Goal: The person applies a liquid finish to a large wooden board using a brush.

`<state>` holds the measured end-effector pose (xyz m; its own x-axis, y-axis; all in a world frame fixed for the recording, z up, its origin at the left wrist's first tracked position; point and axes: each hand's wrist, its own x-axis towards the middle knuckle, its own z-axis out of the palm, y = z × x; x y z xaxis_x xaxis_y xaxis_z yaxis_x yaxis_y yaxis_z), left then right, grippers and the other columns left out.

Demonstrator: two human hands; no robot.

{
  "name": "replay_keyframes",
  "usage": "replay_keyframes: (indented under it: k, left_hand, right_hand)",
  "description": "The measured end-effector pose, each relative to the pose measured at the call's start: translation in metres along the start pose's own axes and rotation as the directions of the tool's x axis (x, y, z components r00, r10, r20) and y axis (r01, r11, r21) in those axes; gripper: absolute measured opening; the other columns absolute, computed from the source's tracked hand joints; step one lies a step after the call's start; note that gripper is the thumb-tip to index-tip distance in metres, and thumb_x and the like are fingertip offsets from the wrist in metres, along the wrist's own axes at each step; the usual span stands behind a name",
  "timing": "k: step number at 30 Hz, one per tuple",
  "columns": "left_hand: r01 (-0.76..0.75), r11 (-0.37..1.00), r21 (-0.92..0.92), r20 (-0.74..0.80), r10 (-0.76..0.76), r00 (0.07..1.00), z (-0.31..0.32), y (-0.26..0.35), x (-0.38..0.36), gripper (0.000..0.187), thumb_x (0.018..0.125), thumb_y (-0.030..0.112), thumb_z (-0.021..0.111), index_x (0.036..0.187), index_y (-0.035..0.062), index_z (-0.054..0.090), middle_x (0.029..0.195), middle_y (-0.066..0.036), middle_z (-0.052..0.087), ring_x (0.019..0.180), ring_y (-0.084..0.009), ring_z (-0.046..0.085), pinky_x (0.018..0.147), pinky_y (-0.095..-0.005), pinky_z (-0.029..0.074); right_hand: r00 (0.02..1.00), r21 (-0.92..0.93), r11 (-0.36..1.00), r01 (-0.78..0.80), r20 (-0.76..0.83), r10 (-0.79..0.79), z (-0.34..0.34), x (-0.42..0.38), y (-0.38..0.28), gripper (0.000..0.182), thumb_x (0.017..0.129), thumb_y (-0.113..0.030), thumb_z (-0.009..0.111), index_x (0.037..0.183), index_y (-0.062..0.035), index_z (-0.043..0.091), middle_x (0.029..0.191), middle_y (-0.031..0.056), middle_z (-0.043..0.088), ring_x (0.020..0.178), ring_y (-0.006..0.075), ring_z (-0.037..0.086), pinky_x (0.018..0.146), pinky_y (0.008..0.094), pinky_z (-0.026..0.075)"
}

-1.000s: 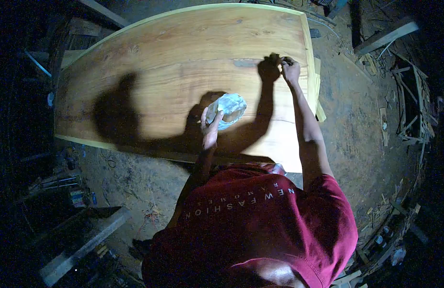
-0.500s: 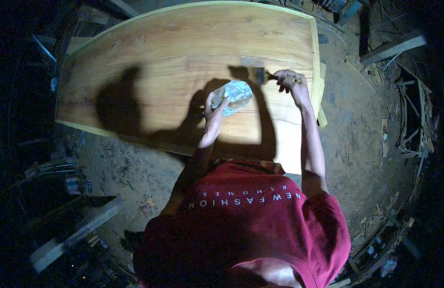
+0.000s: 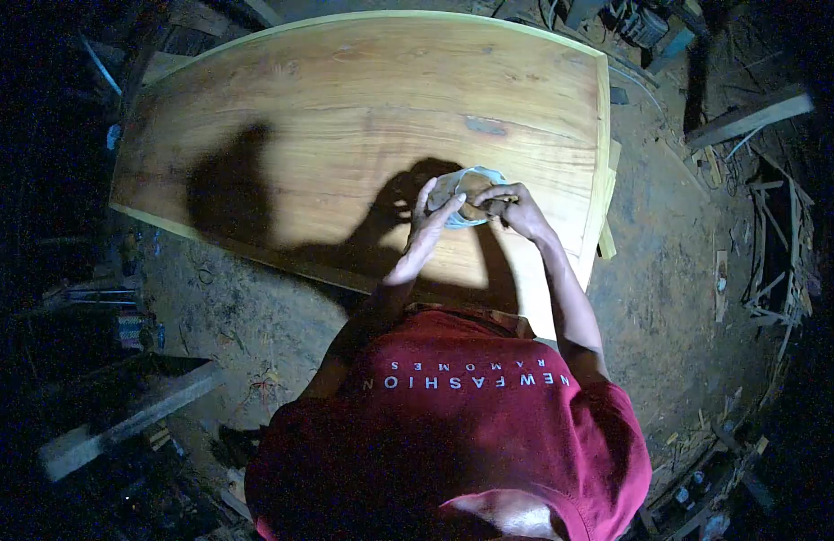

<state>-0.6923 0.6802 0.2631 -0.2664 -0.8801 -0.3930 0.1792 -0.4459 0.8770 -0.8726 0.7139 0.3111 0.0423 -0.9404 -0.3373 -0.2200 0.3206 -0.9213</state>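
- left hand wraps a small clear plastic cup from the side, fingers curled on its wall, holding it up just above the tabletop w/ the mouth facing up so the contents don't spill.
- right hand is closed in a pinch on a small brush, tip down inside the cup, prob loading it; handle only partly shows, so exact grip is hard to read.
- both hands meet at the cup, near the right part of the tabletop, close to the person's body: cup held within easy reach of the brush hand.
- tabletop is a big wood slab w/ a pale edge strip, grain running lengthwise; a dark patch sits beyond the hands, apart from them.
- hard overhead light throws the shadow of head & arms to the left across the wood.
- around it: dirt floor, wood scraps at right, a plank lower left.
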Motion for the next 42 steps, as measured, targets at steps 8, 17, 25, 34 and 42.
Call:
replay_keyframes:
  k: [8, 17, 25, 34, 42]
  left_hand:
    - [-0.012, 0.998, 0.063, 0.023, 0.011, 1.000, 0.007, 0.001, -0.006, 0.081, 0.069, 0.030, 0.075, 0.133, 0.0083, 0.031, 0.125, -0.010, 0.045, 0.114, -0.0206, 0.043, 0.090, -0.0338, 0.038]
    - [-0.071, 0.980, 0.187, -0.003, 0.073, 0.997, -0.002, -0.019, 0.011, 0.081, 0.069, 0.034, 0.075, 0.131, 0.0031, 0.031, 0.124, -0.014, 0.043, 0.115, -0.0228, 0.041, 0.096, -0.0331, 0.035]
    - [-0.173, 0.965, 0.197, -0.076, 0.191, 0.979, -0.012, -0.037, 0.022, 0.074, 0.070, 0.026, 0.075, 0.129, 0.0059, 0.035, 0.121, -0.009, 0.045, 0.112, -0.0191, 0.042, 0.095, -0.0298, 0.035]
    - [-0.033, 0.998, 0.046, -0.068, 0.036, 0.997, -0.001, -0.013, 0.001, 0.070, 0.073, 0.022, 0.073, 0.129, 0.0063, 0.034, 0.118, -0.011, 0.046, 0.108, -0.0183, 0.044, 0.091, -0.0308, 0.038]
    - [0.002, 1.000, 0.025, -0.067, 0.000, 0.998, -0.008, -0.020, 0.009, 0.074, 0.073, 0.023, 0.073, 0.131, 0.0042, 0.031, 0.122, -0.012, 0.045, 0.112, -0.0190, 0.043, 0.094, -0.0313, 0.036]
  right_hand:
    - [0.945, -0.102, 0.959, 0.265, -0.169, -0.279, 0.013, 0.014, 0.029, 0.025, 0.071, 0.003, 0.047, 0.088, -0.0003, 0.065, 0.080, 0.0121, 0.065, 0.078, 0.0213, 0.061, 0.074, 0.0291, 0.047]
    - [0.972, 0.262, 0.959, 0.105, -0.232, -0.043, -0.030, -0.018, 0.020, 0.026, 0.064, 0.003, 0.046, 0.082, 0.0012, 0.065, 0.064, 0.0082, 0.058, 0.044, 0.0114, 0.049, 0.038, 0.0216, 0.037]
    - [0.524, -0.690, 0.705, -0.163, -0.666, -0.531, -0.119, 0.012, 0.073, 0.022, 0.076, -0.012, 0.055, 0.094, -0.0056, 0.064, 0.068, 0.0148, 0.061, 0.055, 0.0263, 0.058, 0.049, 0.0360, 0.046]
    - [0.694, -0.660, 0.652, -0.373, -0.665, -0.277, -0.117, 0.074, 0.129, 0.013, 0.075, -0.011, 0.055, 0.084, -0.0097, 0.065, 0.078, 0.0165, 0.063, 0.072, 0.0338, 0.061, 0.064, 0.0418, 0.048]
    - [0.595, 0.278, 0.959, 0.051, -0.780, 0.195, -0.169, 0.023, 0.134, 0.014, 0.081, -0.013, 0.055, 0.086, -0.0084, 0.067, 0.061, 0.0028, 0.059, 0.052, 0.0081, 0.054, 0.040, 0.0217, 0.038]
